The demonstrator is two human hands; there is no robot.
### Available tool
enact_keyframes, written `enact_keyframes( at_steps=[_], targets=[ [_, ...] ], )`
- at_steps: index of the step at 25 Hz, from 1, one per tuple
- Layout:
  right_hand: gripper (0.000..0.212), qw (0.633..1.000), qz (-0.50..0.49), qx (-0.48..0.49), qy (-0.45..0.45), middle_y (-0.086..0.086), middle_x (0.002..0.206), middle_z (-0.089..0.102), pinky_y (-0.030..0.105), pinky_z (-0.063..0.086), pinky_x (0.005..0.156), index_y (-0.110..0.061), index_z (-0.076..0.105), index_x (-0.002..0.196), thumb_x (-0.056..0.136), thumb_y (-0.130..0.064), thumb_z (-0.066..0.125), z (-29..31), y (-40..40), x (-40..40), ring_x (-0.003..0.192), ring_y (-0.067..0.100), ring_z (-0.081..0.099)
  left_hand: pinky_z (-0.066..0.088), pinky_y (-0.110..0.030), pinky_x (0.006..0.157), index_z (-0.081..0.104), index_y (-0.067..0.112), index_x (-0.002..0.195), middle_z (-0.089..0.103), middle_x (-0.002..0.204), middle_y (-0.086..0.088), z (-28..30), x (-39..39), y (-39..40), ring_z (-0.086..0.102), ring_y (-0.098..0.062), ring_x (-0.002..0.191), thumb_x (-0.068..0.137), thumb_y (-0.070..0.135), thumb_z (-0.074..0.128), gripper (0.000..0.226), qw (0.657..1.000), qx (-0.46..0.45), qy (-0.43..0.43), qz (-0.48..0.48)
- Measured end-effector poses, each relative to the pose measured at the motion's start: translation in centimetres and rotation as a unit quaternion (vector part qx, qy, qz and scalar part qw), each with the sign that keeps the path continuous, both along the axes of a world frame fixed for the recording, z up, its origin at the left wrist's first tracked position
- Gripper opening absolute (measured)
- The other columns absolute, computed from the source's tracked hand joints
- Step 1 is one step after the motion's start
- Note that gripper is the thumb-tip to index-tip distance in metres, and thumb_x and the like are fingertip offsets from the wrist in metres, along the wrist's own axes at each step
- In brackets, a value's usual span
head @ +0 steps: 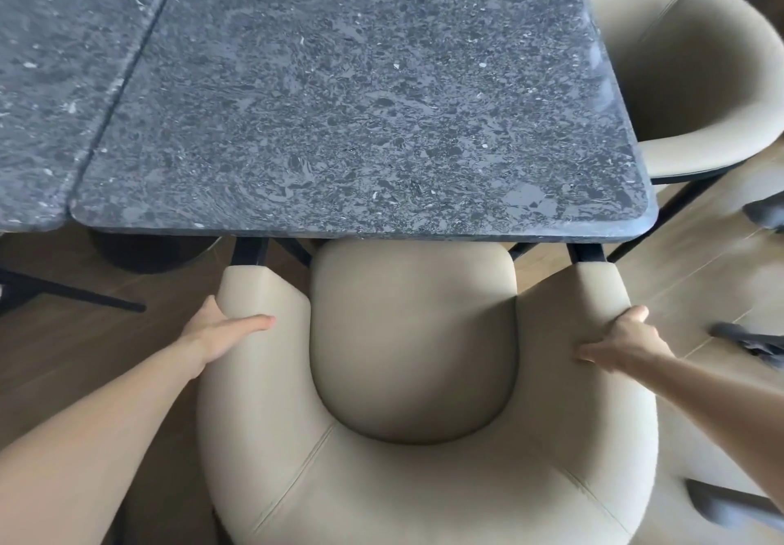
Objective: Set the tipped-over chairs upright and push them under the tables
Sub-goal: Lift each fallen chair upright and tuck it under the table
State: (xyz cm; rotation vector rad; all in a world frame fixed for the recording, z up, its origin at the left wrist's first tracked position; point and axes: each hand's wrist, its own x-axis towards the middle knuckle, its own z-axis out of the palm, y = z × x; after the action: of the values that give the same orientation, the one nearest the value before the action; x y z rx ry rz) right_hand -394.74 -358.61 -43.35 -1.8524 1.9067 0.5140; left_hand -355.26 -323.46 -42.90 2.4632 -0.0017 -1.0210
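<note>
Head cam, wide-angle, steep downward fwd view, close above chair [415, 396], table [339, 99] edge.

A beige armchair [413, 341] stands upright at the dark speckled table [339, 99], the left hand [220, 330] and right hand [623, 339] gripping its armrests, a second beige chair [695, 69] beside the table's right edge.

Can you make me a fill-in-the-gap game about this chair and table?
1. The near chair stands ____, not tipped over.
2. The left hand and right hand each hold one of its ____.
3. Its seat front sits at the edge of the dark speckled ____.
4. A second chair stands at the table's ____ side.

Answers: upright; arms; table; right
</note>
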Motion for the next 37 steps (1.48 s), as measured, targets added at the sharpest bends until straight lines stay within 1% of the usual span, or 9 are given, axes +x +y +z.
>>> enact_keyframes(
  at_steps=[8,21,24,27,29,30,33,35,37],
  targets=[
    [0.078,1.0,-0.007,-0.007,0.02,0.008,0.074,0.043,0.039,0.046,0.068,-0.005,0.028,0.103,0.063,-0.035,0.089,-0.7,-0.9,1.1,0.079,0.033,0.053,0.048,-0.046,0.103,0.047,0.012,0.127,0.06,0.129,-0.01,-1.2,1.9,-2.1,0.058,-0.031,0.118,0.066,0.042,0.091,0.081,1.0,0.001,-0.008,-0.016],
    [0.08,0.999,-0.012,0.004,0.031,0.017,0.093,0.049,0.044,0.05,0.075,-0.005,0.027,0.104,0.065,-0.034,0.091,-1.3,-1.4,1.3,0.085,0.035,0.054,0.044,-0.046,0.107,0.04,0.009,0.14,0.054,0.141,-0.012,-2.7,2.9,-3.5,0.053,-0.032,0.128,0.063,0.047,0.09,0.099,0.999,0.032,-0.017,-0.026],
    [0.082,0.999,-0.016,0.0,0.041,0.019,0.098,0.052,0.048,0.052,0.08,-0.004,0.029,0.105,0.063,-0.036,0.091,-1.1,-1.0,1.4,0.094,0.04,0.06,0.044,-0.043,0.104,0.037,0.011,0.138,0.053,0.14,-0.015,-2.2,2.2,-4.0,0.053,-0.035,0.128,0.064,0.055,0.086,0.099,0.994,0.089,-0.046,-0.034],
    [0.088,0.998,-0.024,-0.012,0.061,0.026,0.115,0.054,0.05,0.051,0.088,0.001,0.034,0.118,0.064,-0.037,0.091,-0.9,-0.4,1.9,0.106,0.043,0.06,0.042,-0.042,0.091,0.035,0.011,0.126,0.054,0.137,-0.016,-0.9,0.6,-5.1,0.055,-0.036,0.125,0.071,0.062,0.077,0.086,0.972,0.185,-0.115,-0.085],
    [0.099,0.995,-0.026,-0.029,0.088,0.028,0.126,0.049,0.048,0.047,0.094,0.007,0.028,0.136,0.07,-0.036,0.088,-0.8,0.6,2.7,0.116,0.044,0.055,0.042,-0.043,0.096,0.026,0.008,0.144,0.04,0.15,-0.015,-0.5,-1.3,-5.4,0.046,-0.035,0.134,0.077,0.056,0.075,0.096,0.968,0.191,-0.13,-0.092],
    [0.102,0.994,-0.016,-0.036,0.105,0.028,0.132,0.045,0.046,0.044,0.099,0.009,0.021,0.143,0.075,-0.035,0.084,-0.7,1.2,3.0,0.121,0.044,0.05,0.039,-0.044,0.102,0.012,0.009,0.154,0.027,0.158,-0.014,-0.3,-2.3,-5.2,0.037,-0.035,0.14,0.08,0.051,0.075,0.106,0.965,0.195,-0.134,-0.111],
    [0.099,0.991,0.016,-0.037,0.131,0.031,0.143,0.033,0.045,0.038,0.106,0.013,0.008,0.148,0.085,-0.028,0.072,0.3,2.9,4.0,0.131,0.043,0.039,0.021,-0.045,0.12,-0.017,0.015,0.157,-0.01,0.167,-0.011,1.1,-4.4,-4.0,0.008,-0.035,0.152,0.083,0.042,0.076,0.122,0.958,0.202,-0.101,-0.178],
    [0.091,0.991,0.035,-0.024,0.13,0.032,0.145,0.032,0.045,0.037,0.108,0.012,0.014,0.147,0.086,-0.03,0.068,1.3,3.9,4.2,0.134,0.044,0.037,0.012,-0.046,0.123,-0.017,0.023,0.158,-0.022,0.166,-0.008,2.5,-5.1,-2.8,-0.006,-0.034,0.154,0.083,0.041,0.075,0.12,0.959,0.187,-0.053,-0.206],
    [0.074,0.991,0.083,-0.001,0.108,0.029,0.14,0.038,0.043,0.042,0.105,0.005,0.029,0.143,0.088,-0.033,0.062,2.9,5.1,4.0,0.131,0.044,0.04,0.006,-0.046,0.123,-0.004,0.033,0.159,-0.03,0.163,-0.008,3.7,-6.5,-1.1,-0.018,-0.032,0.152,0.086,0.046,0.069,0.104,0.939,0.197,-0.04,-0.28]
  ],
)
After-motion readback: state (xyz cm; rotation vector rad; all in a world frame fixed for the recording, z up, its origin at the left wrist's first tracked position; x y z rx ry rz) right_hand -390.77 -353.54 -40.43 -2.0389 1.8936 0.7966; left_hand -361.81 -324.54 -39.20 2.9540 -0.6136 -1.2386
